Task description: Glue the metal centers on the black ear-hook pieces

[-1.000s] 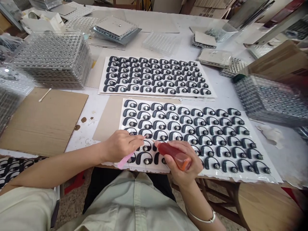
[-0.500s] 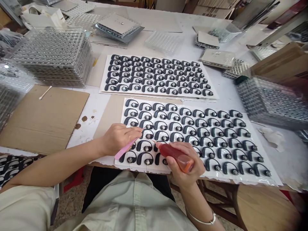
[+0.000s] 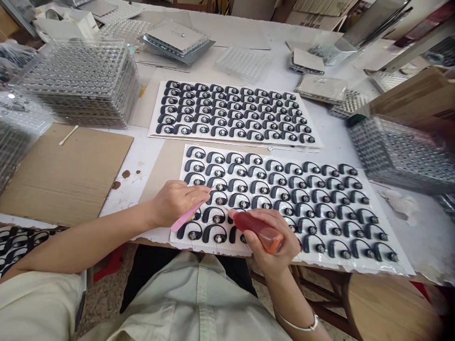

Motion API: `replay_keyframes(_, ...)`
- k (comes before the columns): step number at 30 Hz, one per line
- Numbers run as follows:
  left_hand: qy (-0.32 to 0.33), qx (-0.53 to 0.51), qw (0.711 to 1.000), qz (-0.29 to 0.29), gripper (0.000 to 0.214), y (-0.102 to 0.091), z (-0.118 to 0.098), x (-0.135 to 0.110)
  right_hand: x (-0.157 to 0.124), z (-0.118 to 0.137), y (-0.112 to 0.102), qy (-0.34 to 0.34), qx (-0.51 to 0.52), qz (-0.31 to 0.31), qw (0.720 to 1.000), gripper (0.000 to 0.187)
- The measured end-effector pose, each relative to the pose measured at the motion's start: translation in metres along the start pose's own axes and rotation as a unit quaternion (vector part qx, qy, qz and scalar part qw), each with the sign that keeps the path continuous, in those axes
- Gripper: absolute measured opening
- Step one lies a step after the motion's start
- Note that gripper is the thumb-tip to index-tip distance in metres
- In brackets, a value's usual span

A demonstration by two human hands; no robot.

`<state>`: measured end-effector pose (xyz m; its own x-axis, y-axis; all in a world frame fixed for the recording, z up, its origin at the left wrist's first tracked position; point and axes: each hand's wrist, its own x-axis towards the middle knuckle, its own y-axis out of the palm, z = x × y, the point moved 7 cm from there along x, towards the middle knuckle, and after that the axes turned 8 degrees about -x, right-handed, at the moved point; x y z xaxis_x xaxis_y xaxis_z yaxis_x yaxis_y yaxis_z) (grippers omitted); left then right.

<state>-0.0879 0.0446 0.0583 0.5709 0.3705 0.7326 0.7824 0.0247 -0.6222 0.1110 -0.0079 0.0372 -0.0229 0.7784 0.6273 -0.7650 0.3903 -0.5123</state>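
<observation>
My left hand (image 3: 181,201) is closed around a pair of slim pink tweezers (image 3: 185,219), whose tips are hard to make out beside the fingers. In my right hand (image 3: 280,246) lies a squeeze bottle (image 3: 254,227) of red liquid, tilted so its thin nozzle points left. The nozzle tip is close to a black hook-shaped piece with a round metallic part (image 3: 220,201); whether it touches cannot be seen. Many such black pieces lie in rows on the near white sheet (image 3: 396,255), several of them partly hidden by my hands.
Behind lies a second white sheet (image 3: 153,130) with rows of similar black pieces. Stacked clear trays (image 3: 81,80) rise at the left, with more trays (image 3: 405,151) at the right. A cotton swab (image 3: 68,135) rests on a cardboard sheet (image 3: 64,175).
Both hands stay almost in place over the same piece. The bottle and my right hand have shifted very slightly left; the view itself has moved a little.
</observation>
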Motion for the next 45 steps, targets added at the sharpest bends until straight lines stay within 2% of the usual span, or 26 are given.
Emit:
replay_keyframes(9,-0.014,0.005,1.000,0.005,0.010,0.000,0.001,0.000,0.003,0.008,0.004,-0.032,-0.032,0.013,0.999,0.031)
replay_keyframes(19,-0.003,0.005,1.000,0.002,0.010,0.002,0.000,-0.002,0.003,0.011,0.006,-0.039,-0.063,0.037,0.997,0.030)
replay_keyframes(30,-0.003,0.002,1.000,0.001,0.010,0.003,0.001,-0.001,0.005,0.016,0.006,-0.058,-0.055,0.038,0.996,0.032)
replay_keyframes(34,-0.016,-0.013,1.000,0.000,0.007,0.005,0.006,-0.003,0.001,0.009,0.005,-0.022,-0.026,0.019,0.999,0.032)
replay_keyframes(37,-0.028,-0.024,0.999,-0.005,0.006,0.005,0.010,-0.004,-0.002,-0.007,-0.010,0.065,0.042,-0.049,0.996,0.024)
replay_keyframes(39,-0.032,-0.028,0.999,-0.013,0.008,0.004,0.011,-0.004,0.001,-0.020,-0.028,0.136,0.110,-0.093,0.980,0.014)
replay_keyframes(41,-0.036,-0.033,0.999,-0.016,0.008,0.002,0.011,0.000,0.013,-0.029,-0.046,0.191,0.164,-0.102,0.962,0.015)
replay_keyframes(45,-0.057,-0.053,0.997,0.019,0.007,0.005,0.012,0.011,0.065,-0.029,-0.082,0.175,0.190,-0.138,0.956,0.024)
